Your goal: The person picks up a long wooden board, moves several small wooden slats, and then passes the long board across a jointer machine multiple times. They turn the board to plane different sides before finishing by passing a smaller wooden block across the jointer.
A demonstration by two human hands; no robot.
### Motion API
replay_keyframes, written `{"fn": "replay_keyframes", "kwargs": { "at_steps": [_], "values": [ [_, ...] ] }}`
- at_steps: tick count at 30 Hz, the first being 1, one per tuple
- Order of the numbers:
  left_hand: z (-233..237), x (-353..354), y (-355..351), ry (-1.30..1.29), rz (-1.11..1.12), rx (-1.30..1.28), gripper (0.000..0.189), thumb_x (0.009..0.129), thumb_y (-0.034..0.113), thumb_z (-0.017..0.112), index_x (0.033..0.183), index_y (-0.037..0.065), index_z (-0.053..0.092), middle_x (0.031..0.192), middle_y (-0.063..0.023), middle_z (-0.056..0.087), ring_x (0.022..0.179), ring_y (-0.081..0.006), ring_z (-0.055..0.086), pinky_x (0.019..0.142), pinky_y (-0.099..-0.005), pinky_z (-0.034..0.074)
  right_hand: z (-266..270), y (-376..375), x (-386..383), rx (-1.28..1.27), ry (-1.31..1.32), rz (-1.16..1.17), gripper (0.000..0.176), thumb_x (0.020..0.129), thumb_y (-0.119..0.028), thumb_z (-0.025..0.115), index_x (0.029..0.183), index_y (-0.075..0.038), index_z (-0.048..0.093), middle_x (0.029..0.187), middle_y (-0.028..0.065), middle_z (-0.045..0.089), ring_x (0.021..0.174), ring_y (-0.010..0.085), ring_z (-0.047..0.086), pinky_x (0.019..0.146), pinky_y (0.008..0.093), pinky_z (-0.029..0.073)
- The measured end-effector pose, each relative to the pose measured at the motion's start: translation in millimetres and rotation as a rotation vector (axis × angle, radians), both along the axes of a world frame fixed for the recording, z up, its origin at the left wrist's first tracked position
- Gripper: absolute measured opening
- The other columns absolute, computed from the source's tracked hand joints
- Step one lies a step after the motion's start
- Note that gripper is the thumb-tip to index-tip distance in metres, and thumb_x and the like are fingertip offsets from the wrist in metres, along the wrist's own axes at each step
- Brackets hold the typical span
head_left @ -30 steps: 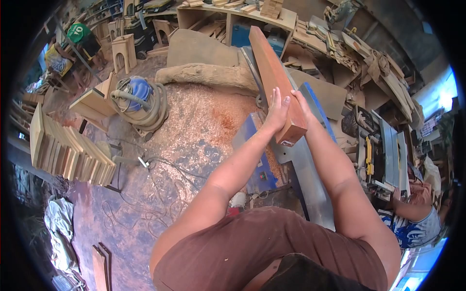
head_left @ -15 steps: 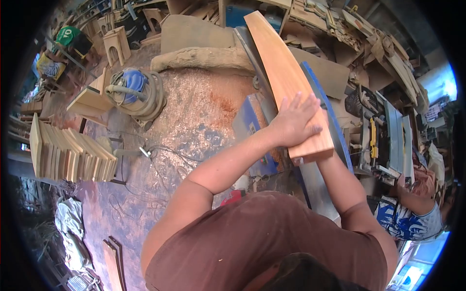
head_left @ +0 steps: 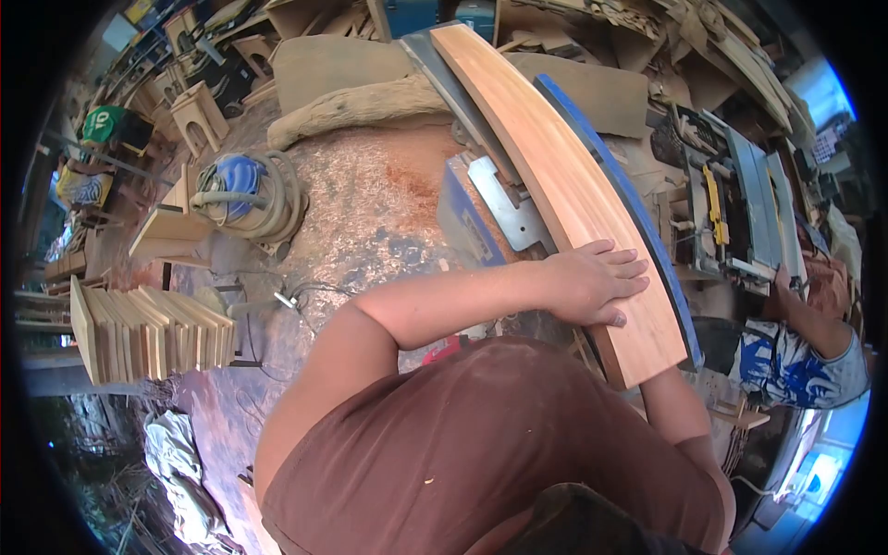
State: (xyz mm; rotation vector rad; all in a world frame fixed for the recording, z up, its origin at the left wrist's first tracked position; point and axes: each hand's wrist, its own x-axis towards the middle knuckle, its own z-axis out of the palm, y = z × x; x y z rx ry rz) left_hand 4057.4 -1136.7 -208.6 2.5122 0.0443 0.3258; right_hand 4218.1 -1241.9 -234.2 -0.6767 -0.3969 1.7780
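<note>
A long, thick wooden board [head_left: 564, 176] lies lengthwise on a jointer, a long metal bed [head_left: 433, 65] with a blue fence [head_left: 615, 171] on its right. My left hand [head_left: 597, 282] presses flat on the board's upper face near its close end, fingers stretched out. My right forearm [head_left: 677, 407] reaches to the near end of the board, and the hand itself is hidden behind that end. A silver metal plate [head_left: 507, 203] sticks out from the bed's left side, beside the board.
A shop vacuum [head_left: 242, 190] with a coiled hose stands left, near a row of wooden panels [head_left: 153, 333]. Shavings and a cord [head_left: 319, 287] lie on the floor. A log [head_left: 361, 111] lies ahead. Another person [head_left: 805, 361] is at right, near a machine; others are far left.
The board has come back towards my body along the jointer, with my left hand still flat on it. The silver plate now shows at the left. My view has shifted slightly.
</note>
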Motion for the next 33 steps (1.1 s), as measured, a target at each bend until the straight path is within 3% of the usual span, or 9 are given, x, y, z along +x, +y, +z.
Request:
{"fn": "replay_keyframes", "kwargs": {
  "at_steps": [9,11,15,17,18,19,24,29,33],
  "values": [
    [-41,13,68,0.273,0.302,0.111,0.08,0.097,0.056,0.044,0.154,0.003,0.026,0.161,-0.0179,0.02,0.15,-0.0342,0.016,0.122,-0.0438,0.015,-1,-146,99,-0.147,0.002,0.021,0.091,0.087,-0.068,0.056,0.153,-0.01,0.029,0.154,0.014,0.037,0.141,0.0283,0.038,0.117,0.0446,0.032],
    [-35,8,73,0.405,0.468,0.067,0.082,0.096,0.054,0.049,0.153,-0.001,0.024,0.161,-0.0225,0.017,0.15,-0.0347,0.017,0.122,-0.0415,0.017,19,-165,114,-0.51,-0.403,0.092,0.111,0.069,-0.064,0.077,0.15,-0.002,0.033,0.149,0.0182,0.043,0.137,0.0291,0.043,0.116,0.0429,0.033],
    [-89,-1,62,0.145,0.827,-0.083,0.076,0.095,0.043,0.056,0.151,-0.002,0.029,0.158,-0.0275,0.022,0.149,-0.0372,0.021,0.121,-0.0399,0.019,73,-146,103,-0.478,-0.567,0.222,0.116,0.061,-0.054,0.083,0.15,0.0,0.032,0.147,0.0197,0.045,0.134,0.0289,0.046,0.112,0.0418,0.036],
    [-106,-3,52,-0.376,1.033,-0.539,0.072,0.093,0.034,0.062,0.145,-0.007,0.034,0.153,-0.0276,0.032,0.144,-0.0378,0.032,0.118,-0.0376,0.026,72,-151,111,-0.36,-0.696,0.299,0.112,0.063,-0.048,0.082,0.15,0.001,0.033,0.143,0.0195,0.049,0.13,0.0285,0.05,0.108,0.0409,0.04],
    [-101,-3,42,-0.403,0.938,-1.033,0.06,0.096,0.03,0.06,0.14,-0.006,0.04,0.149,-0.0227,0.039,0.139,-0.035,0.04,0.114,-0.0366,0.034,70,-155,114,-0.367,-0.693,0.289,0.112,0.063,-0.048,0.082,0.15,0.001,0.033,0.143,0.0195,0.049,0.13,0.0285,0.05,0.108,0.0409,0.04],
    [-95,1,37,-0.394,0.934,-1.037,0.06,0.096,0.03,0.06,0.14,-0.006,0.04,0.149,-0.0227,0.039,0.139,-0.035,0.04,0.114,-0.0366,0.034,68,-160,118,-0.35,-0.768,0.317,0.109,0.063,-0.046,0.083,0.148,0.002,0.035,0.141,0.0194,0.05,0.128,0.0286,0.051,0.106,0.0408,0.041],
    [-137,35,52,-0.855,0.735,-2.082,0.073,0.101,0.053,0.044,0.143,-0.006,0.033,0.142,-0.0229,0.046,0.133,-0.0346,0.047,0.112,-0.0507,0.038,95,-165,107,-0.275,-1.289,0.473,0.093,0.063,-0.036,0.082,0.14,-0.002,0.044,0.129,0.0198,0.059,0.119,0.0304,0.058,0.1,0.0406,0.045],
    [-125,44,26,-0.785,0.628,-2.245,0.085,0.097,0.069,0.033,0.143,-0.003,0.033,0.137,-0.0239,0.049,0.132,-0.0375,0.047,0.11,-0.0581,0.038,118,-187,68,-0.389,-1.825,0.448,0.081,0.061,-0.021,0.08,0.134,-0.008,0.048,0.114,0.0218,0.064,0.108,0.0364,0.062,0.094,0.0427,0.049],
    [-105,53,10,-0.723,0.647,-2.27,0.072,0.1,0.065,0.027,0.145,0.01,0.038,0.143,-0.0166,0.048,0.129,-0.0327,0.049,0.109,-0.0508,0.041,77,-227,61,-0.618,-1.8,0.425,0.082,0.061,-0.018,0.083,0.135,-0.009,0.047,0.122,0.0254,0.062,0.114,0.0414,0.059,0.095,0.0481,0.048]
  ]
}}
